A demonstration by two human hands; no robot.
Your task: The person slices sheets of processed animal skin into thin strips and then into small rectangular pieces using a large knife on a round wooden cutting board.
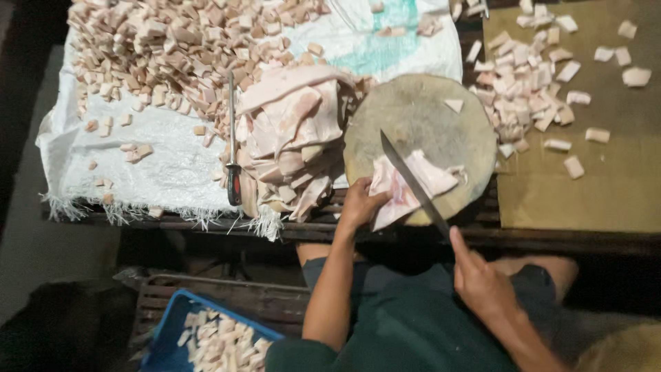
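Observation:
A round wooden chopping block sits at the near edge of a slatted bench. On its near side lies a pale pink slab of fatty meat. My left hand grips the slab's left edge and holds it down. My right hand is closed on the handle of a long knife. The blade lies diagonally across the slab, tip pointing away and left. A single small cut piece rests on the block's far side.
A pile of uncut slabs lies left of the block on a white woven sack, with several cubes behind. A sharpening steel lies beside them. More cut pieces cover brown cardboard at right. A blue crate of pieces stands below.

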